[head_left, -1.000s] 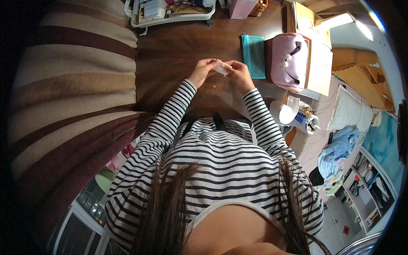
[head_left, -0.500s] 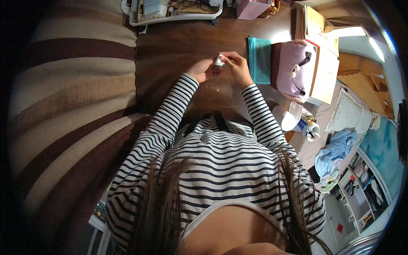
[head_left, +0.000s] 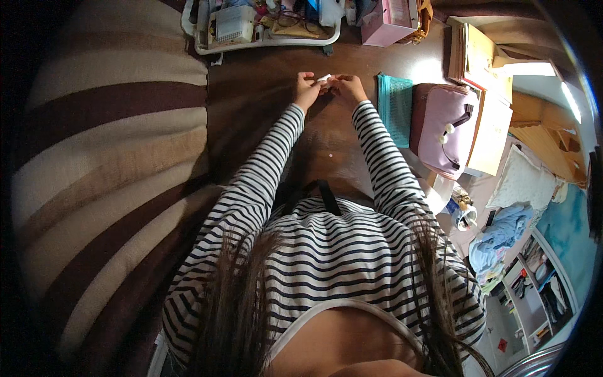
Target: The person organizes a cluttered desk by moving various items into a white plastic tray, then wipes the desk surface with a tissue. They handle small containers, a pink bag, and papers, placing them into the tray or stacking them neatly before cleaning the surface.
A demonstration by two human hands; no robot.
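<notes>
**Presently: small white object pinched between both hands over dark wooden table**

Centrally, a small white object point(head_left: 324, 78) sits between the fingertips of both hands, held above the far part of the dark wooden table point(head_left: 251, 113). Its kind cannot be determined; it is too small in view. The left hand point(head_left: 307, 89) is closed, fingers curled, pinching the object's left end. The right hand point(head_left: 347, 87) is likewise closed on the right end. The two hands meet at the object. Both forearms, in black-and-white striped sleeves point(head_left: 267, 157), extend forward from the person's body across the table.

Just right of the right hand lies a teal mesh pouch point(head_left: 396, 107), flat on the table. Beside that, further right, a lilac bag point(head_left: 443, 125) with a dark strap rests against a stack of papers and card point(head_left: 490, 132). Beyond the hands, at the table's far edge, stands a white tray point(head_left: 264, 25) crowded with mixed small items, and a pink box point(head_left: 389, 22) is near its right end. A brown-and-cream striped cushion surface point(head_left: 107, 188) borders the table on the left.
</notes>
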